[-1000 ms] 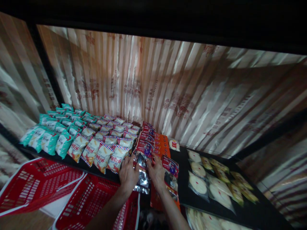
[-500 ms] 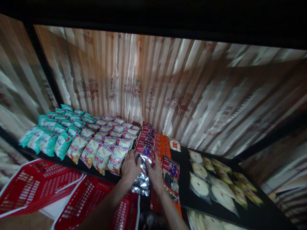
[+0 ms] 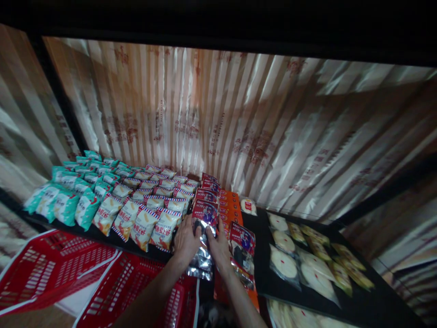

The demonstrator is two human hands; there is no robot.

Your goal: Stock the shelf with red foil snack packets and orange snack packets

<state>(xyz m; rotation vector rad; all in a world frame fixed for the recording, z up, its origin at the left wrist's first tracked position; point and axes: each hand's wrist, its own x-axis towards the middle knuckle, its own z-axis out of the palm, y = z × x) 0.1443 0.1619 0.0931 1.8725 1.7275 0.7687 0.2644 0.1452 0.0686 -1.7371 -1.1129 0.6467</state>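
Note:
A row of overlapping red and purple snack packets (image 3: 205, 212) with silvery lower ends lies on the black shelf. My left hand (image 3: 186, 241) is curled against the left side of the front packets, thumb on top. My right hand (image 3: 219, 246) clasps the same packets from the right, its thumb also on top. Just left of my left hand stand white snack bags (image 3: 165, 228) with striped tops. Orange packets (image 3: 229, 207) and another red packet (image 3: 243, 250) lie to the right of my right hand.
Teal snack bags (image 3: 64, 205) fill the shelf's left end. Flat bags of round white pieces (image 3: 284, 264) and yellow packets (image 3: 339, 278) lie at right. Red baskets (image 3: 126, 291) sit below the front edge. A striped sheet (image 3: 191, 105) hangs behind; a dark beam crosses above.
Both hands stay on the red and purple packets, with hardly any shift. The camera view has moved very slightly; the other goods look the same.

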